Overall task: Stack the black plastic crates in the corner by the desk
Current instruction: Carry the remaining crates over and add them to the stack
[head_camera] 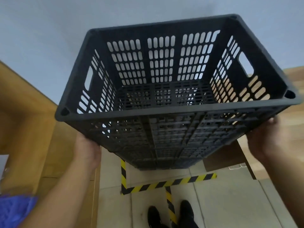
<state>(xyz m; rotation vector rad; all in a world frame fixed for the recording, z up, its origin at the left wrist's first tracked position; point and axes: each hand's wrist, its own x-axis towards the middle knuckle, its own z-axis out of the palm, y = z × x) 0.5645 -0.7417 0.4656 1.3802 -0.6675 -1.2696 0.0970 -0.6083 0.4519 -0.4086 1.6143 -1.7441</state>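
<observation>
Risk first: the black plastic crate [164,99] is carried high, near head level, gripped only low on its two short sides, so it could tip forward or slip, since the walls are slotted and smooth and neither hand uses the handle cut-outs. The left hand [88,150] clasps the lower left edge and the right hand [263,137] clasps the lower right edge; most of the fingers are hidden behind the crate walls, but both hands are clearly wrapped on it and bearing its weight. The crate also blocks the view ahead, so a bump against the wooden worktop [294,89] on the right or the tan cabinet [24,129] on the left looks likely. The yellow-black hazard tape [167,183] on the tiled floor [222,203] marks a zone at the shoes [171,214]; no stacking spot or second crate is visible, so placement would be done half blind.

The crate: black, rectangular, open top tilted toward the camera, empty, slotted walls and base, thick rim with corner sockets, a handle hole in each short side. It hangs in the air, touching only the hands.
</observation>
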